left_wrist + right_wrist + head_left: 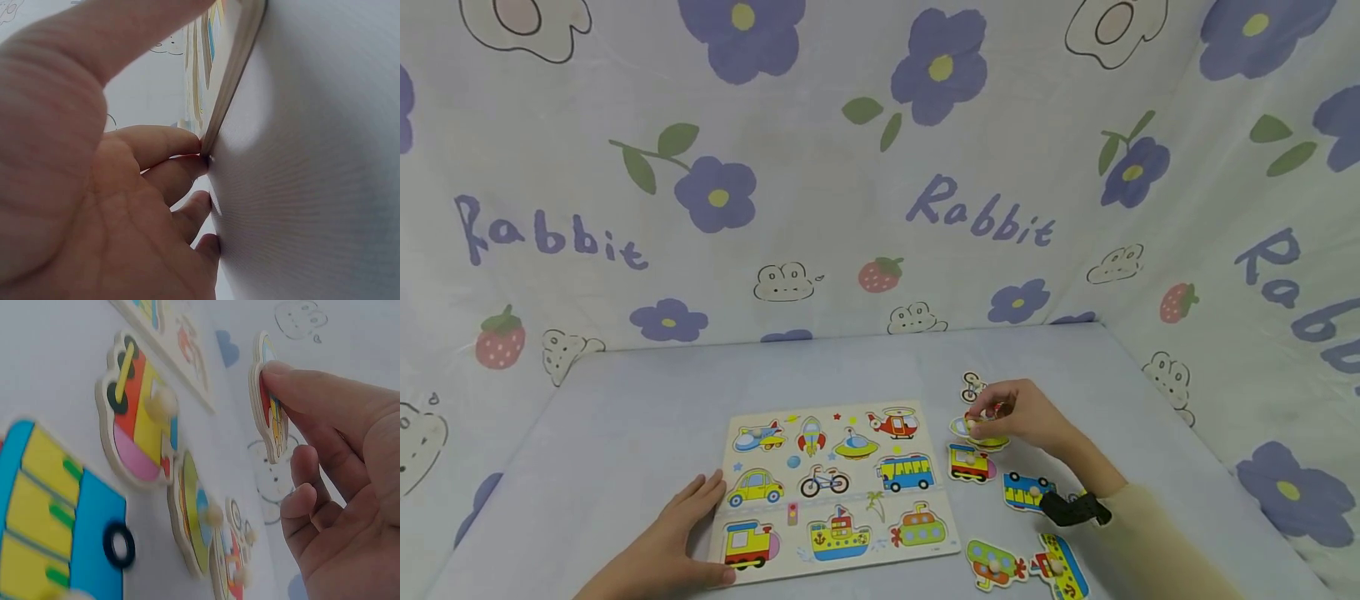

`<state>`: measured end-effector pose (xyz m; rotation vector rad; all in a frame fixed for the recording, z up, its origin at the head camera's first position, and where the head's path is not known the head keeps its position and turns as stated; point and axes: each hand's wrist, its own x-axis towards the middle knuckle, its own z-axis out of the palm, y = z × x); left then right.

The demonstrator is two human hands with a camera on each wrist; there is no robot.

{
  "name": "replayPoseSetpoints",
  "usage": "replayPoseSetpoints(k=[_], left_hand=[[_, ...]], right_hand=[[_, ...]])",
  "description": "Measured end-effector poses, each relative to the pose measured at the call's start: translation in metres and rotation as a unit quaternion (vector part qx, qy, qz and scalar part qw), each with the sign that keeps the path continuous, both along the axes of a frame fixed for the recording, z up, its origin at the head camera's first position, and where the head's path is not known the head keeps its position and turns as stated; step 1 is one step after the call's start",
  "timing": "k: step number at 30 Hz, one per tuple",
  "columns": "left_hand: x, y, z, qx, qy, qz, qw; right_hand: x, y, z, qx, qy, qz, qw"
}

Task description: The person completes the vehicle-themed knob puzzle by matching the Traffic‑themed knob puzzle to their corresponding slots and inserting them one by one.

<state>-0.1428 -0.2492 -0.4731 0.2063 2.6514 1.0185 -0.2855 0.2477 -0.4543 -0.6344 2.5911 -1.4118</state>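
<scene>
My left hand (658, 533) rests at the left side of a wooden puzzle board (865, 423). Its fairly straight fingers (172, 140) touch the board's edge, and the thumb lies at the near left corner. Thumb and fingers of my right hand (337, 437) pinch a small wooden puzzle piece (270, 403), raised off the table and seen nearly edge-on. Red, light blue and yellow show on it; its picture cannot be told for certain. Below that hand lie a flying saucer piece (192, 506), a helicopter piece (231, 562) and a bicycle piece (972, 386).
A train piece (970, 463) and a bus piece (1022, 492) lie right of the board, partly near my right wrist. Closer to me are a submarine piece (992, 564) and a ship piece (1063, 567). Patterned cloth (820, 208) hangs around the table.
</scene>
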Motion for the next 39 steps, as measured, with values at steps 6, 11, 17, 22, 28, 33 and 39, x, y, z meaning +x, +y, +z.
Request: replayPoseSetpoints(k=[6, 11, 17, 22, 28, 33, 39], left_hand=[[0.0, 0.001, 0.0, 0.0, -0.006, 0.0, 1.0], [0.001, -0.001, -0.001, 0.006, 0.005, -0.009, 0.9999], [0.002, -0.003, -0.002, 0.013, 0.019, -0.018, 0.9996], [0.001, -0.002, -0.002, 0.006, 0.009, -0.011, 0.9999], [-0.002, 0.001, -0.003, -0.005, -0.013, 0.005, 0.9999], [-0.001, 0.0, -0.004, 0.002, -0.007, 0.005, 1.0], [-0.002, 0.001, -0.004, 0.002, -0.015, 0.01, 0.9998]], right_hand=[[0.003, -0.025, -0.002, 0.001, 0.007, -0.004, 1.0], [0.004, -0.051, -0.002, -0.013, 0.019, 0.013, 0.9996], [0.004, -0.084, -0.002, -0.016, 0.018, 0.044, 0.9987], [0.006, -0.109, -0.002, -0.029, 0.013, 0.052, 0.9982], [0.009, -0.134, -0.009, -0.061, 0.0, 0.057, 0.9965], [0.015, -0.157, -0.016, -0.07, -0.026, 0.071, 0.9947], [0.019, -0.182, -0.021, -0.076, -0.044, 0.033, 0.9956]])
